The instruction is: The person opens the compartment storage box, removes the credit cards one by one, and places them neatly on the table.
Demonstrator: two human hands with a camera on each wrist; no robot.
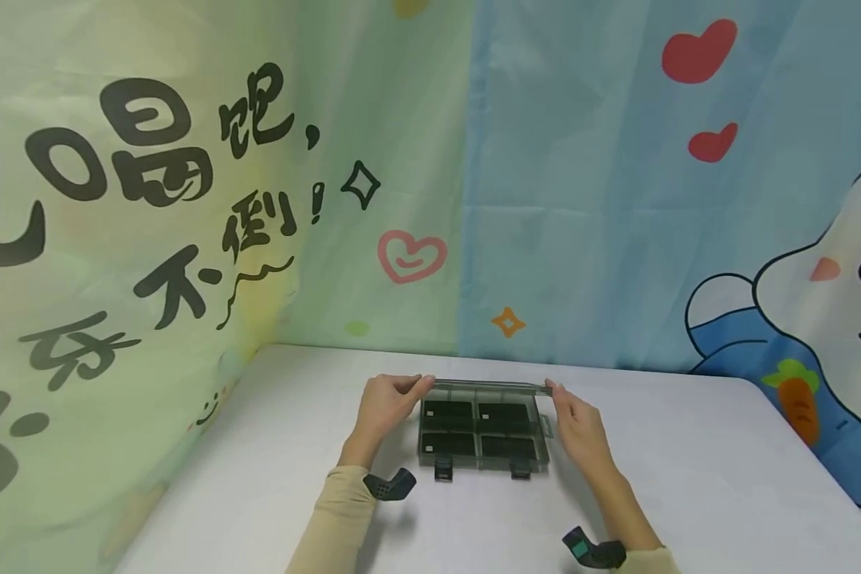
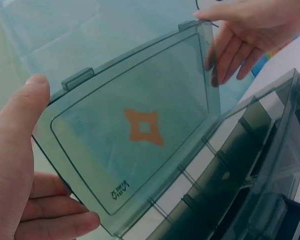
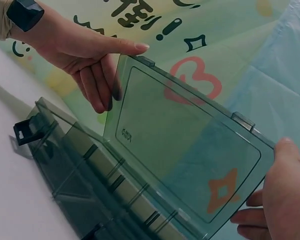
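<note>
At lower centre of the head view, the left hand (image 1: 390, 410) and right hand (image 1: 581, 426) pinch opposite ends of the raised translucent lid (image 2: 135, 122) on a smoky-green compartment box (image 1: 477, 461).

Head view forward-down, close wrist views, shared lid (image 2: 160, 100)

I count two hands here, one left hand (image 1: 390, 401) and one right hand (image 1: 579, 422), with two black wrist devices (image 1: 390, 485). There's one worktop (image 1: 473, 526), one box (image 1: 479, 462), one lid (image 1: 489, 386) with two tabs (image 2: 77, 78), two black latches (image 1: 443, 470) and four dark rectangles (image 1: 448, 411). Behind, I see three printed hearts (image 1: 699, 54), two four-pointed stars (image 1: 498, 322) and one carrot (image 1: 800, 408).
</note>
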